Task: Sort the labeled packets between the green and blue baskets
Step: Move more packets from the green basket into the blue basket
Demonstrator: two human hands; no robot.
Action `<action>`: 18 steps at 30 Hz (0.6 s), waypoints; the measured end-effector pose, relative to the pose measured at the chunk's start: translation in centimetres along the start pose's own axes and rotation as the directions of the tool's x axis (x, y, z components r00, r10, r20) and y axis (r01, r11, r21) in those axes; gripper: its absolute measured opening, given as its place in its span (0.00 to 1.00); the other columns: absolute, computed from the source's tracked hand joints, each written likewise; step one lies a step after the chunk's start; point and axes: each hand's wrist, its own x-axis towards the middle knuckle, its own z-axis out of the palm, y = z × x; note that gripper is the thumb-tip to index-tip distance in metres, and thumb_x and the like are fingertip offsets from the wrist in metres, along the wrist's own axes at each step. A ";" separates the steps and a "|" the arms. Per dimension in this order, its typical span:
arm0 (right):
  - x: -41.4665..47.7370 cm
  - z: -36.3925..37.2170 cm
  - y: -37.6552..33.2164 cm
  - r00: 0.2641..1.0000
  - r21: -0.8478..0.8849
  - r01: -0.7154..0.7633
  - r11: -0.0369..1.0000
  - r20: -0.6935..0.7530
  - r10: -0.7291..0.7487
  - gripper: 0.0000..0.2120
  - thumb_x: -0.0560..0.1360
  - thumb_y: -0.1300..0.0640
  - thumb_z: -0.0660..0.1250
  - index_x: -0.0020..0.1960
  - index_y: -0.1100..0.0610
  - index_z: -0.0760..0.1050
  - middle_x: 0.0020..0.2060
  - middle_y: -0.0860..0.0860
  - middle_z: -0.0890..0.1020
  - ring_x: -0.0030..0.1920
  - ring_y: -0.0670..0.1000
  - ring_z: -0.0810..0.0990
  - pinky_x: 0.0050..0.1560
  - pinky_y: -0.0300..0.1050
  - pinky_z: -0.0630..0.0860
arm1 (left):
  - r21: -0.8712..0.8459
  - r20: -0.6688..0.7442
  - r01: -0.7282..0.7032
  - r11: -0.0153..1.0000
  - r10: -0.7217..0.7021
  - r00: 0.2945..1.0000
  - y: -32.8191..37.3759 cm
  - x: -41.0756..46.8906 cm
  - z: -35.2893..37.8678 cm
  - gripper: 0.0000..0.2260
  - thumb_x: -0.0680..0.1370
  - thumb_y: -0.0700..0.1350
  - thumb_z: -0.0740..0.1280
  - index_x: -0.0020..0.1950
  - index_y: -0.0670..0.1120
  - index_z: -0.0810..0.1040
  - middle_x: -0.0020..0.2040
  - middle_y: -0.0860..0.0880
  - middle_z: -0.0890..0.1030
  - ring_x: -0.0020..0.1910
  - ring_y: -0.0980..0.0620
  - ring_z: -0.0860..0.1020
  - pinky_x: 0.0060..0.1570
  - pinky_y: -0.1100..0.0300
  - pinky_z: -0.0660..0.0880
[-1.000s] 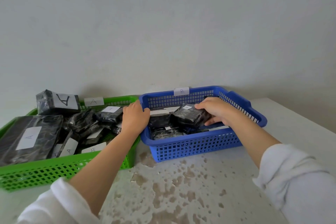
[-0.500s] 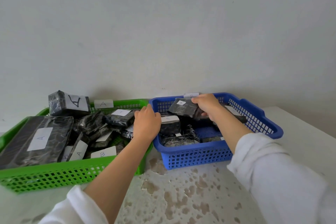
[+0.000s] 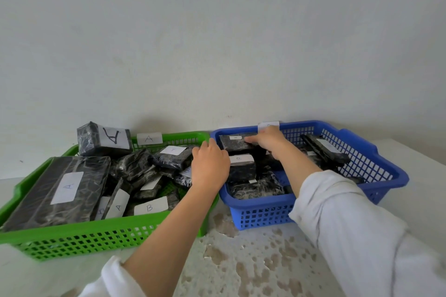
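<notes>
Two baskets stand on the table (image 3: 241, 272): one green basket (image 3: 79, 241) toward its left edge, one blue basket (image 3: 376, 152) toward its right; each carries one paper tag on its back rim, an "A" tag (image 3: 149, 138) on the green, a tag (image 3: 268, 125) half hidden by a hand on the blue; the green basket holds roughly ten black wrapped packets, four labels there reading A and at least two reading B; the blue basket shows about five packets, only one label legibly B; two hands are in view, the left hand (image 3: 210, 166) and the right hand (image 3: 268, 140).
</notes>
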 end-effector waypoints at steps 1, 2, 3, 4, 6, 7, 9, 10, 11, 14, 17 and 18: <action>-0.2 -0.1 -0.2 1.000 -0.074 0.028 0.997 0.016 -0.027 0.27 0.71 0.49 0.72 0.63 0.64 0.69 0.58 0.60 0.77 0.57 0.58 0.75 0.53 0.47 0.73 | 0.004 0.001 0.003 1.000 -0.003 1.000 0.0 0.0 0.0 0.07 0.80 0.42 0.53 0.47 0.41 0.67 0.44 0.45 0.69 0.49 0.43 0.68 0.55 0.51 0.65; -0.6 -0.2 -0.4 0.998 -0.146 0.056 0.988 0.034 -0.052 0.26 0.72 0.49 0.70 0.62 0.64 0.70 0.58 0.59 0.77 0.55 0.57 0.76 0.50 0.46 0.73 | 0.008 0.000 0.005 1.000 -0.005 1.000 0.0 0.0 0.0 0.06 0.80 0.41 0.53 0.46 0.42 0.66 0.44 0.45 0.69 0.49 0.43 0.68 0.55 0.51 0.65; -1.1 -0.3 -0.6 0.996 -0.227 0.088 0.970 0.045 -0.080 0.25 0.73 0.48 0.69 0.62 0.64 0.70 0.57 0.59 0.77 0.54 0.57 0.76 0.49 0.46 0.72 | 0.007 0.005 0.009 1.000 -0.009 1.000 0.0 -0.1 -0.1 0.06 0.80 0.41 0.53 0.45 0.42 0.65 0.43 0.45 0.69 0.49 0.43 0.68 0.55 0.51 0.64; -1.6 -0.3 -0.9 0.992 -0.310 0.130 0.942 0.036 -0.124 0.25 0.74 0.47 0.68 0.63 0.63 0.69 0.58 0.60 0.76 0.55 0.57 0.75 0.51 0.47 0.72 | -0.001 0.021 0.018 1.000 -0.018 1.000 0.0 -0.2 -0.3 0.06 0.80 0.42 0.53 0.45 0.42 0.65 0.43 0.45 0.69 0.49 0.43 0.69 0.54 0.51 0.65; -3.0 0.1 -1.7 0.961 -0.380 0.252 0.890 -0.010 -0.276 0.26 0.75 0.46 0.65 0.66 0.62 0.68 0.62 0.59 0.72 0.60 0.58 0.73 0.57 0.48 0.70 | -0.046 0.070 0.041 0.998 -0.038 0.997 0.0 -0.2 -1.1 0.09 0.80 0.43 0.54 0.47 0.39 0.69 0.44 0.43 0.73 0.50 0.42 0.71 0.52 0.50 0.67; -4.0 0.6 -2.3 0.935 -0.352 0.326 0.878 -0.018 -0.354 0.25 0.76 0.46 0.64 0.67 0.60 0.68 0.64 0.58 0.71 0.62 0.57 0.72 0.58 0.47 0.69 | -0.087 0.094 0.061 0.994 -0.053 0.994 -0.2 -0.2 -1.7 0.11 0.80 0.45 0.55 0.52 0.39 0.73 0.47 0.41 0.77 0.51 0.41 0.74 0.50 0.50 0.69; -6.4 1.6 -3.9 0.870 -0.264 0.481 0.836 0.029 -0.492 0.20 0.76 0.49 0.65 0.64 0.58 0.72 0.63 0.55 0.74 0.62 0.54 0.72 0.56 0.42 0.67 | -0.135 0.090 0.090 0.987 -0.078 0.993 -1.4 -0.3 -3.7 0.16 0.80 0.48 0.58 0.61 0.43 0.76 0.55 0.42 0.80 0.56 0.42 0.76 0.52 0.53 0.72; -7.7 2.3 -4.8 0.834 -0.230 0.547 0.805 0.071 -0.547 0.17 0.76 0.50 0.66 0.61 0.57 0.75 0.61 0.54 0.75 0.61 0.52 0.73 0.55 0.41 0.67 | -0.132 0.068 0.075 0.988 -0.066 0.996 -2.5 -0.5 -4.9 0.15 0.79 0.50 0.60 0.61 0.45 0.77 0.55 0.43 0.81 0.56 0.43 0.77 0.52 0.54 0.72; -8.8 3.0 -5.7 0.797 -0.204 0.603 0.771 0.117 -0.593 0.15 0.75 0.51 0.66 0.59 0.56 0.76 0.59 0.53 0.77 0.59 0.51 0.74 0.54 0.40 0.68 | -0.113 0.055 0.049 0.992 -0.043 0.998 -3.8 -0.9 -6.3 0.13 0.78 0.50 0.62 0.57 0.46 0.80 0.52 0.45 0.82 0.54 0.44 0.78 0.50 0.56 0.72; -11.2 5.4 -7.9 0.714 -0.202 0.699 0.686 0.260 -0.651 0.14 0.74 0.51 0.68 0.57 0.56 0.77 0.56 0.52 0.80 0.57 0.51 0.77 0.54 0.42 0.71 | 0.010 0.082 -0.031 0.999 0.030 0.996 -8.8 -2.2 -10.5 0.08 0.75 0.49 0.67 0.48 0.47 0.83 0.43 0.49 0.83 0.45 0.49 0.80 0.45 0.58 0.74; -11.2 8.1 -9.3 0.742 -0.392 0.670 0.631 0.368 -0.560 0.24 0.74 0.47 0.68 0.65 0.58 0.72 0.61 0.55 0.76 0.60 0.55 0.74 0.58 0.48 0.72 | 0.166 0.151 -0.075 0.983 0.050 0.987 -13.3 -2.9 -13.5 0.08 0.74 0.50 0.69 0.48 0.48 0.82 0.44 0.51 0.83 0.46 0.52 0.80 0.47 0.57 0.76; -10.8 8.9 -9.5 0.771 -0.471 0.637 0.611 0.379 -0.512 0.27 0.73 0.44 0.67 0.66 0.59 0.70 0.63 0.56 0.75 0.61 0.57 0.74 0.59 0.50 0.72 | 0.240 0.212 -0.091 0.967 0.039 0.976 -14.5 -3.0 -14.2 0.11 0.73 0.53 0.69 0.51 0.49 0.81 0.47 0.52 0.82 0.49 0.52 0.79 0.50 0.55 0.76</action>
